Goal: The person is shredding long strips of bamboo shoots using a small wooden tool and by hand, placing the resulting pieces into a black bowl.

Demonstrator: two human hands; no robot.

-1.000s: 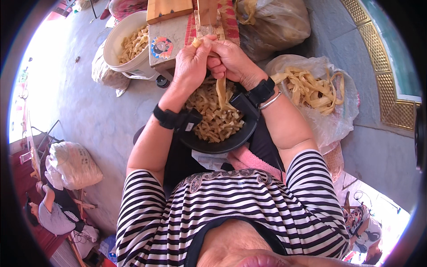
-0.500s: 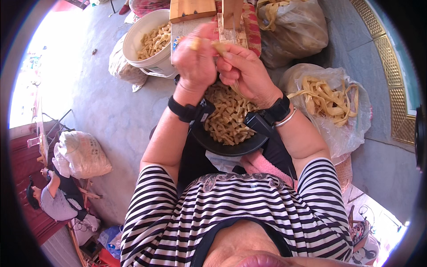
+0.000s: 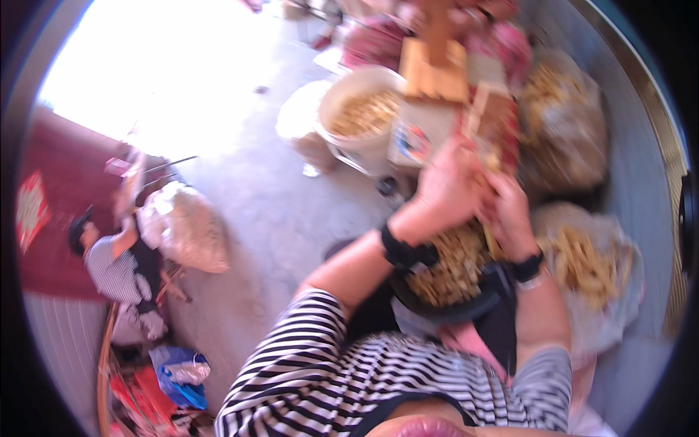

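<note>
My left hand (image 3: 453,183) and my right hand (image 3: 511,213) meet in front of me, both blurred by motion. Fingers of both are closed on a pale yellow, flat, soft strip (image 3: 495,244), whose end hangs down below the right hand. Under them, a dark round bowl (image 3: 455,313) rests at my lap, filled with short, yellowish-tan, folded or knotted pieces (image 3: 451,273). Right of my right hand, an opened clear plastic bag (image 3: 619,309) holds long loose strips (image 3: 586,262) of the same colour. Just beyond the hands stands a wooden block stand (image 3: 491,120).
A white bucket (image 3: 357,153) of similar short pieces stands at the far left of the bowl. A stuffed plastic bag (image 3: 568,146) is at the far right. One person (image 3: 120,262) works at the left beside a full white sack (image 3: 182,226); another person's hands (image 3: 488,11) show at the top.
The whole view has swung left, so the bowl, bags and bucket sit farther right and lower. Both hands stay together on the strip, and the left hand has closed in toward the right.
</note>
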